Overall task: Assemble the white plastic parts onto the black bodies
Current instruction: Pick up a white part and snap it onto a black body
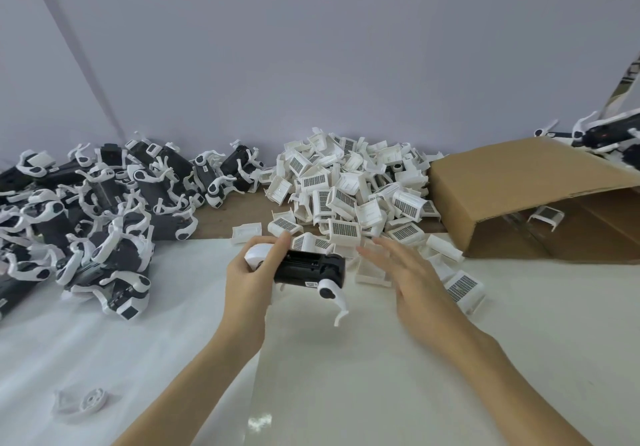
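My left hand [251, 271] grips a black body [310, 269] with white arms, held a little above the white table cover in the middle. My right hand [407, 274] hovers just to its right with fingers spread, holding nothing, over loose white plastic parts. A big heap of white plastic parts [349, 189] with grid labels lies right behind both hands. A pile of black bodies [100, 210] with white arms fills the left side.
An open cardboard box [519, 182] lies on its side at the right, with one white part inside. More black bodies [609, 136] sit on top of it. A small white round piece [90, 400] lies near the front left. The wall runs close behind the heaps.
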### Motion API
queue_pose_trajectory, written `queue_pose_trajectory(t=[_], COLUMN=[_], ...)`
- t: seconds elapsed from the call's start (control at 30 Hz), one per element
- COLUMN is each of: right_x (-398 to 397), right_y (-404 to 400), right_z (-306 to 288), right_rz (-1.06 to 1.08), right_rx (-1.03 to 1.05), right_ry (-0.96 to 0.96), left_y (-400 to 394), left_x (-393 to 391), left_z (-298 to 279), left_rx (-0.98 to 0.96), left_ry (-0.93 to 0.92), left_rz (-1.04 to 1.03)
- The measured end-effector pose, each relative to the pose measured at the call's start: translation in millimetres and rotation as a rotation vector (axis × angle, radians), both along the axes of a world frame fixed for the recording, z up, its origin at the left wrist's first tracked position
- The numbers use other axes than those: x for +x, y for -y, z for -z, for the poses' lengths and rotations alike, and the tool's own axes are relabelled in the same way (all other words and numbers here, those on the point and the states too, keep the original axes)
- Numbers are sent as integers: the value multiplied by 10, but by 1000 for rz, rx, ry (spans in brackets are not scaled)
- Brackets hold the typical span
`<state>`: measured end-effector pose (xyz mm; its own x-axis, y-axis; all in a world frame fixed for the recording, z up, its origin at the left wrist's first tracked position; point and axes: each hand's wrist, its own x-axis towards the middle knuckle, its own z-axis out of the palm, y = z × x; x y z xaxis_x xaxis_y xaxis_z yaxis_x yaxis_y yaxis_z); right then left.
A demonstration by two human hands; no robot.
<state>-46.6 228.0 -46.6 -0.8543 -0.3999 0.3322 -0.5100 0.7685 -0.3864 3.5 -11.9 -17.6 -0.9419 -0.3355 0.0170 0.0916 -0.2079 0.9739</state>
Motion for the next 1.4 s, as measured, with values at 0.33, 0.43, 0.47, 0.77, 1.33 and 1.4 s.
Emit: queue_pose_trajectory(t=[0.33, 0.43, 0.47, 0.77, 1.33, 1.4], right_x=[-44, -48, -41, 66, 72, 66], right_y=[-9, 9, 20, 197, 175, 164], right_z=[87, 44, 31, -40, -140, -149], right_rz=[138, 116, 83, -87, 139, 155], right_rx=[-242, -369, -432, -885, -1043, -1074], right_ry=[55, 20, 33, 379, 377, 411], left_y=[-97, -110, -116, -122, -148, -146], left_x=[25, 28, 30, 16, 56, 53], left_z=[58, 87, 102, 184, 100, 101], left_rx=[-159, -204, -228, -289, -325, -332], left_ry=[42, 34, 25, 19, -3, 13], left_rz=[9, 45, 60, 107, 87, 80])
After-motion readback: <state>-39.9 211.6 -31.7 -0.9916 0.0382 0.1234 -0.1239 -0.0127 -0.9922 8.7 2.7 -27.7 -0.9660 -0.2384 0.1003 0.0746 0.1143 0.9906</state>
